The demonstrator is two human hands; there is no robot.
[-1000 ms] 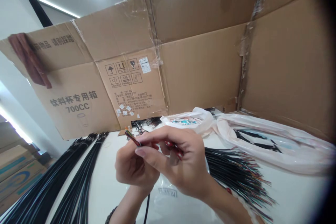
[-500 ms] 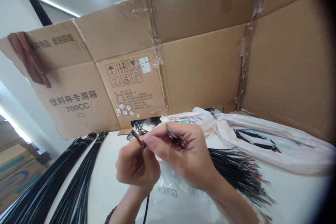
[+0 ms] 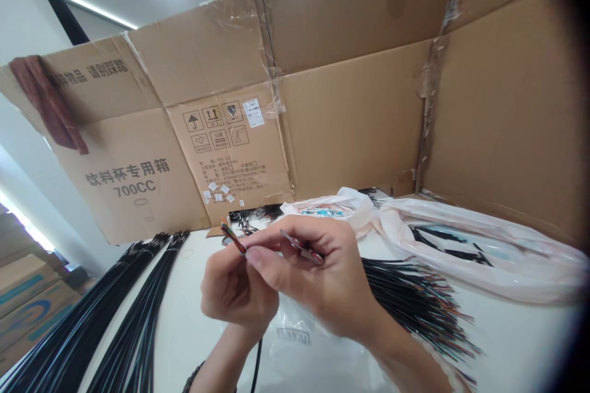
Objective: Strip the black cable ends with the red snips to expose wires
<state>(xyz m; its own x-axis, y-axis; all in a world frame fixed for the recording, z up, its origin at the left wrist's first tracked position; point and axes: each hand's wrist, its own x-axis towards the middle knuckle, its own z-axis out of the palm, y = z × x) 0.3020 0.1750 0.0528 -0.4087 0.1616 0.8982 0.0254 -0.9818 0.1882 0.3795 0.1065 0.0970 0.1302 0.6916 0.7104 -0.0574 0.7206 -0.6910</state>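
Wires (image 3: 234, 240) tipped leftward; left grip (image 3: 237, 288) pinches them, right grip (image 3: 318, 285) too, partly hiding black cables (image 3: 405, 295) and palming, seemingly, a tool (image 3: 302, 247).

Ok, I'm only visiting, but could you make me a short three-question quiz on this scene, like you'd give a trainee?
1. True or false: a reddish-brown cloth hangs over the top edge of the cardboard, on the left side of the picture.

2. What shows where the fingers of the left hand and right hand meet?
A) a roll of tape
B) coloured wires
C) a paper cup

3. Fill in the blank: the large number printed before "CC" on the cardboard is ___.

Key: 1. True. 2. B. 3. 700.
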